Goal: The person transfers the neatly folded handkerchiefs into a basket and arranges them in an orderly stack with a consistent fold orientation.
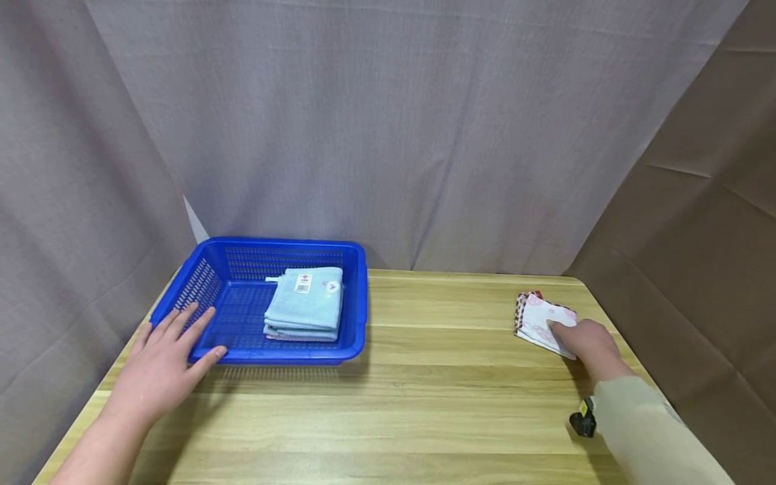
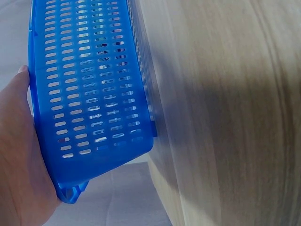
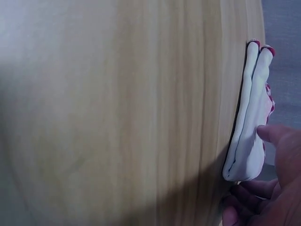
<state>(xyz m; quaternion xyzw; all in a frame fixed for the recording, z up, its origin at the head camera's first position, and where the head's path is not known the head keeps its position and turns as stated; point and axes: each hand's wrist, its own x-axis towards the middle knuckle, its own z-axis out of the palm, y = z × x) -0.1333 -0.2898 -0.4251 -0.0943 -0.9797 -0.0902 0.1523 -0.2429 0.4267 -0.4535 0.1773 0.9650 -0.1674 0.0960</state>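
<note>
My left hand (image 1: 159, 367) rests with spread, straight fingers over the near-left corner of a blue plastic basket (image 1: 366, 296). In the left wrist view, that hand lies along the rim of the slotted basket (image 2: 70, 173). Inside the basket, toward its right side, sits a stack of folded light-blue towels (image 1: 306, 303) with a label on top. Far to the right, my right hand (image 1: 591, 345) grips a folded white towel (image 1: 541, 316) with pink print and a checked edging. The right wrist view shows the thumb on the towel's upper face and the fingers curled at its near end.
A wood-grain table (image 1: 394, 417) carries everything. Grey curtain (image 1: 412, 135) hangs behind and at the left, and a brown fabric wall (image 1: 697, 236) closes the right side. A small black device (image 1: 583, 421) sits at the right sleeve's cuff.
</note>
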